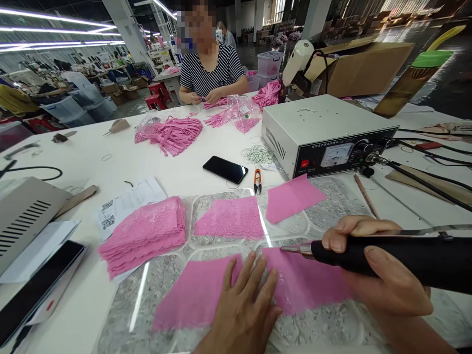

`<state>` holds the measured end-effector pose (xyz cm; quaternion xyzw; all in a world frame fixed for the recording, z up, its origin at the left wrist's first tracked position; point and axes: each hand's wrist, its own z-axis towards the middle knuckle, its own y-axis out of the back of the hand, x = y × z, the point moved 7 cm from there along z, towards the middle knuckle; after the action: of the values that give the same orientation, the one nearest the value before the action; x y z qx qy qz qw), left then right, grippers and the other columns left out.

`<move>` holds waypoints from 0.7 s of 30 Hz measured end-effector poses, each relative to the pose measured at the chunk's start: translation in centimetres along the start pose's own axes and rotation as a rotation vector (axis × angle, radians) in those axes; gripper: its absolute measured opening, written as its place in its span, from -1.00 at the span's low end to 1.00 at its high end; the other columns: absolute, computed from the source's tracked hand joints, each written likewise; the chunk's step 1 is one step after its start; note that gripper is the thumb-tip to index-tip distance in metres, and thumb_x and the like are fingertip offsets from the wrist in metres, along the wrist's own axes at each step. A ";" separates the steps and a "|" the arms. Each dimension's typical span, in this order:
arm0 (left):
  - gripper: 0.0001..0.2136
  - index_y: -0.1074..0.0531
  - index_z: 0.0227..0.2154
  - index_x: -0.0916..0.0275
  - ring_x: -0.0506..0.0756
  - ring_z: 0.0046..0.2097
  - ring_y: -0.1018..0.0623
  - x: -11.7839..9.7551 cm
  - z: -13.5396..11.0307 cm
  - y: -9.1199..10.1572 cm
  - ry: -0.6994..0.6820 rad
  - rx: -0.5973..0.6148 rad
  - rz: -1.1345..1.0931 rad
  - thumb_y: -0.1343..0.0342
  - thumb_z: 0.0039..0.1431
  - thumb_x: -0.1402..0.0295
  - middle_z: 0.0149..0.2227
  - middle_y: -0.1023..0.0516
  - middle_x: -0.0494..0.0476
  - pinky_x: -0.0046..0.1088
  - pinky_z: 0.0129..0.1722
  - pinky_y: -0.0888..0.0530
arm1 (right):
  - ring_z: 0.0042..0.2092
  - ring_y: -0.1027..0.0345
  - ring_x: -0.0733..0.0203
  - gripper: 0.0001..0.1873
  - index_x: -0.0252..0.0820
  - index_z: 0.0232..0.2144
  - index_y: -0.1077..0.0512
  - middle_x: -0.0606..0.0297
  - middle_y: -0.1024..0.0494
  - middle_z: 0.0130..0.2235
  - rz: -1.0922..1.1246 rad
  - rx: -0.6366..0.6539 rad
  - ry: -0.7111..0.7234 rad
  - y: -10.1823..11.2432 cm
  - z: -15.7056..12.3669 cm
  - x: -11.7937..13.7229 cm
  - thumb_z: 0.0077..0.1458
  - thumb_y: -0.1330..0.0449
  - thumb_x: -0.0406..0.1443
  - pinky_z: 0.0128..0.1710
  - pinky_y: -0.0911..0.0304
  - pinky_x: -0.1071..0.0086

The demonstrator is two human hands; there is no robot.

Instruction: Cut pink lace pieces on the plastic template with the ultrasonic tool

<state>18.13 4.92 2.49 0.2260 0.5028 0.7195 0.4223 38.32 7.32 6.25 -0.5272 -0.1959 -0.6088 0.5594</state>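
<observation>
My left hand [245, 307] lies flat with spread fingers on a pink fabric piece [195, 295], next to a second pink piece [306, 282] on a clear patterned mat [332, 324]. My right hand [376, 270] grips a black handheld tool [391, 258]; its metal tip [293, 249] touches the top edge of the second piece. A stack of pink lace pieces [143, 233] sits to the left. Two more pink pieces [230, 218] [293, 196] lie farther up the mat.
A white control box [324, 132] stands at right, cables running from it. A black phone [224, 169], small orange snips [257, 180] and rubber bands [258, 155] lie mid-table. A person in a striped shirt [210, 71] handles pink strips [173, 133] opposite. A grey box [25, 211] sits left.
</observation>
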 end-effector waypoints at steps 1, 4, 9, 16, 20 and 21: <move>-0.65 -0.31 0.11 0.33 0.28 0.28 -0.22 0.0 0.0 0.0 -0.005 0.002 0.003 0.02 0.30 0.37 0.17 -0.35 0.30 0.01 0.22 -0.14 | -0.45 -0.25 0.24 -0.92 -0.05 -0.34 -0.45 0.29 -0.34 -0.33 0.000 0.000 0.001 0.0 0.0 0.0 0.03 -0.23 -0.25 -0.41 -0.36 0.23; -0.64 -0.30 0.12 0.33 0.27 0.28 -0.22 0.0 0.0 -0.1 -0.007 0.009 0.009 0.01 0.29 0.38 0.16 -0.36 0.31 0.00 0.23 -0.13 | -0.45 -0.25 0.23 -0.92 -0.05 -0.34 -0.45 0.29 -0.34 -0.31 0.005 0.000 0.000 0.0 0.0 -0.2 0.04 -0.22 -0.25 -0.41 -0.35 0.22; -0.67 -0.34 0.09 0.29 0.21 0.29 -0.21 0.1 0.0 -0.3 0.005 -0.051 0.012 0.04 0.32 0.37 0.16 -0.38 0.23 -0.09 0.30 0.03 | -0.46 -0.26 0.23 -0.95 -0.05 -0.37 -0.45 0.30 -0.35 -0.34 -0.016 0.017 0.019 -0.5 0.3 0.1 0.04 -0.22 -0.26 -0.44 -0.33 0.21; -0.70 -0.42 0.01 0.27 0.18 0.32 -0.14 0.5 -0.1 -0.3 -0.040 -0.153 0.013 0.02 0.33 0.26 0.13 -0.42 0.20 -0.15 0.33 0.12 | -0.52 -0.20 0.29 -0.95 -0.13 -0.48 -0.47 0.31 -0.34 -0.41 0.008 -0.230 0.129 3.2 1.8 2.5 -0.11 -0.20 -0.31 -0.51 -0.27 0.31; -0.72 -0.43 0.00 0.24 0.18 0.34 -0.07 0.4 0.2 -0.2 -0.110 -0.129 0.050 0.00 0.32 0.27 0.11 -0.45 0.16 -0.12 0.33 0.16 | -0.52 -0.19 0.26 -0.91 -0.11 -0.47 -0.48 0.28 -0.32 -0.41 0.007 -0.241 0.112 4.5 1.4 2.5 -0.11 -0.18 -0.31 -0.53 -0.26 0.28; -0.71 -0.44 0.00 0.24 0.18 0.34 -0.07 0.4 0.3 -0.1 -0.114 -0.126 0.062 0.00 0.32 0.26 0.11 -0.45 0.16 -0.11 0.33 0.17 | -0.52 -0.19 0.26 -0.91 -0.10 -0.46 -0.49 0.28 -0.32 -0.40 0.010 -0.231 0.102 4.5 1.2 2.2 -0.09 -0.18 -0.30 -0.54 -0.26 0.28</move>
<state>18.14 5.43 2.44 0.2551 0.4243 0.7485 0.4412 43.25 5.93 7.02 -0.5573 -0.0934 -0.6507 0.5072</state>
